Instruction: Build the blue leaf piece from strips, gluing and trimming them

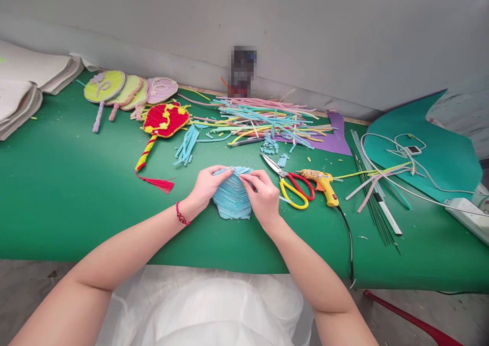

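Left grip: the left hand [206, 185] was closed on the upper left edge of the blue woven piece [232, 201], fingertips pinching at its top.
Right grip: the right hand [263, 195] was closed on the upper right edge of the same piece, thumb and fingers pressed onto the strips.
Counter: the green counter [57, 183] ran the full width of the view and carried everything below.
Teal sheet: a large rounded teal sheet [439, 152] lay at the far right, with a thin white cable [385, 175] looped over it.
Strip pile: a loose heap of pink, blue and yellow strips [263, 117] lay behind the hands, near the wall.
Blue woven piece: it lay flat on the counter near the front edge, between the two hands. It was light blue, shield-shaped, and built of strips laid in a chevron pattern.
Pastel fans: a row of overlapping round fans [126, 88] lay at the back left.
Red fan: a red and yellow fan [166, 121] with a red tassel lay left of the hands.
Glue gun: a yellow glue gun [323, 180] lay right of the scissors, with a black cord trailing off the front edge.
Scissors: scissors [292, 185] with one red and one yellow handle lay just beside the right hand, blades open.
Bracelet: a red cord bracelet [182, 214] circled the left wrist.
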`<state>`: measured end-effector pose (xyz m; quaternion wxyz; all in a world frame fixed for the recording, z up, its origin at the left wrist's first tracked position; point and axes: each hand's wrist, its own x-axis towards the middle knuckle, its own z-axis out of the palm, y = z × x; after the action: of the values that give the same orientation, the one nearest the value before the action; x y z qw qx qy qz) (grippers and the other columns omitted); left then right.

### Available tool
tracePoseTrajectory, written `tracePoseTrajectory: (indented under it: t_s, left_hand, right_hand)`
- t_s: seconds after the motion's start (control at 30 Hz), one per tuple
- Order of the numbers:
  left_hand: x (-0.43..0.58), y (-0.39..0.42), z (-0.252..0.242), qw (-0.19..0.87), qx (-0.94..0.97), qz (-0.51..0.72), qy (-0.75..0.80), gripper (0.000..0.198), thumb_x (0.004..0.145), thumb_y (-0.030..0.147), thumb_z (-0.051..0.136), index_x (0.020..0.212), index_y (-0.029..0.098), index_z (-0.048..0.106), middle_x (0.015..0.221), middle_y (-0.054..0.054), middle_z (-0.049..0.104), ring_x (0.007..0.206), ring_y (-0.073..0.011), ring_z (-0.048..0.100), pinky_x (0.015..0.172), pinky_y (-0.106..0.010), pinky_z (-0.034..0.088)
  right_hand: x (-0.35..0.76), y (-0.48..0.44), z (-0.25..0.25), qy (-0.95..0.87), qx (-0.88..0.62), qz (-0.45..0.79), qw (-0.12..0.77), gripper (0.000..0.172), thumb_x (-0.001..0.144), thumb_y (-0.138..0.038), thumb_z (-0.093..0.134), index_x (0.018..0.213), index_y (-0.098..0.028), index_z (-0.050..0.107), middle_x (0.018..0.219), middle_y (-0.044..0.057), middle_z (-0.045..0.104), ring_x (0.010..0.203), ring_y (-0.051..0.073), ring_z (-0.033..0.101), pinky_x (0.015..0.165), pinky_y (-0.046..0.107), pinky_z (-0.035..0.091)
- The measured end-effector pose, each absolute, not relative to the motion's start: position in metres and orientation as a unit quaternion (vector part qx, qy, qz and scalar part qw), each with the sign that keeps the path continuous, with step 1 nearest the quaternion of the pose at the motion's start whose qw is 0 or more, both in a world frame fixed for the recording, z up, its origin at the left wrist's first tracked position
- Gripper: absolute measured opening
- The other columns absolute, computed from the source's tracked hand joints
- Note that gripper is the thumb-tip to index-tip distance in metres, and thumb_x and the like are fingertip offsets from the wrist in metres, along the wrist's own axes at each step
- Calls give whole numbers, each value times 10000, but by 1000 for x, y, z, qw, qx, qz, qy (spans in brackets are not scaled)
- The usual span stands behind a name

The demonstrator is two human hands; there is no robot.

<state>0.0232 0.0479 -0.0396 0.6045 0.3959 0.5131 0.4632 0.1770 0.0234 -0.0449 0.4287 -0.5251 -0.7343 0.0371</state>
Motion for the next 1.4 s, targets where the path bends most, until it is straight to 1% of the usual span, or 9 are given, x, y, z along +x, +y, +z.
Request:
tracePoseTrajectory:
  t_s: [0.23,0.47,0.63,0.83,0.9,1.03,1.23,1.4]
  left_hand:
    - [21,50,-41,605,407,440,523,330,615,424,749,778,145,685,779,-52,684,679,-159,591,639,-269,465]
    - [16,52,-40,606,466,393,510,304,648,433,724,784,162,704,820,-52,699,724,-169,609,645,-259,464]
    - [15,52,-40,602,489,366,514,306,659,448,707,777,166,709,806,-48,701,717,-167,605,642,-256,458]
    - [16,51,-41,608,490,366,506,296,651,452,707,743,170,710,779,-52,698,705,-171,601,633,-262,453]
    - [16,51,-39,605,490,370,507,296,652,453,709,745,171,710,789,-53,700,711,-173,603,636,-261,452]
    - [16,50,-33,607,473,390,506,320,646,455,721,784,167,710,838,-62,705,733,-179,612,652,-264,458]
    - [13,52,-31,611,451,399,513,336,639,456,734,800,162,707,833,-64,705,716,-171,613,644,-257,458]
    - [12,52,-30,611,468,386,509,344,638,466,731,800,162,711,827,-66,709,711,-177,618,638,-259,462]
  right_hand:
    - [185,28,-42,-773,-496,13,396,194,912,-246,493,876,-212,680,822,32,650,690,122,590,627,252,423]
    - [196,35,-34,-832,-427,-45,352,186,916,-222,499,826,-200,659,793,17,666,700,107,575,663,279,350]
    - [201,37,-30,-854,-397,-41,334,189,922,-222,492,812,-196,644,804,8,675,708,96,575,729,288,336]
    - [203,37,-29,-864,-404,-18,299,237,938,-250,455,800,-226,645,823,-2,677,716,103,572,779,301,335]
    - [204,37,-28,-860,-406,-7,309,231,936,-262,459,809,-232,650,823,-3,678,730,106,580,779,301,338]
    - [209,39,-26,-841,-416,0,346,159,901,-309,527,851,-238,659,823,1,681,756,121,593,783,304,353]
    - [224,44,-22,-827,-407,-15,387,111,871,-250,574,809,-240,665,788,-2,679,743,132,590,786,317,379]
    - [229,47,-24,-817,-425,-1,389,113,865,-270,579,801,-254,672,811,-2,688,794,147,595,829,337,393]
